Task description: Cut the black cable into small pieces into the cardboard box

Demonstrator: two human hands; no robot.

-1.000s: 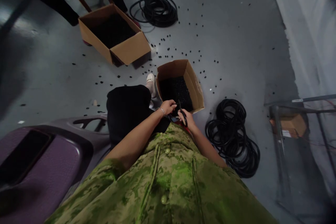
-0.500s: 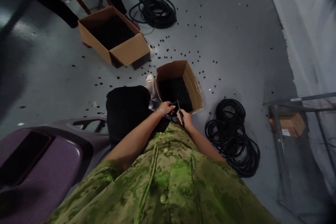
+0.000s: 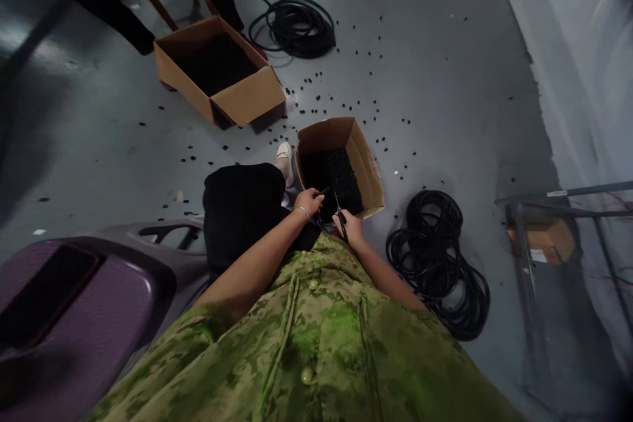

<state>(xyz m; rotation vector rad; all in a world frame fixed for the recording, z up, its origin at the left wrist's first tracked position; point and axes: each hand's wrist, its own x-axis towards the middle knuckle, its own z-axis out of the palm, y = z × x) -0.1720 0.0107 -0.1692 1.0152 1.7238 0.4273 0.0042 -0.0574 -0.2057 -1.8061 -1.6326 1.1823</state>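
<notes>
My left hand (image 3: 308,202) is closed on a black hose (image 3: 323,192), its short end poking out past my fingers. In my right hand (image 3: 351,227) is a pair of scissors (image 3: 338,204) with dark handles, the blades pointing away from me. The blades are apart from the hose end. Both hands are over the near edge of a cardboard box (image 3: 366,161), which holds a mass of small black pieces (image 3: 341,171). A dark line of hose runs down from my left hand towards my lap, where it is hard to follow.
Coiled black hose (image 3: 430,237) lies right of the box, another coil (image 3: 301,26) farther off. A person in dark trousers (image 3: 126,13) sits behind a second box (image 3: 252,95). Black bits dot the grey floor (image 3: 445,112). A phone (image 3: 49,293) rests on a purple stool (image 3: 116,316).
My left hand has drawn slightly left, widening the gap between hose end and scissors. The whole view has shifted a little.
</notes>
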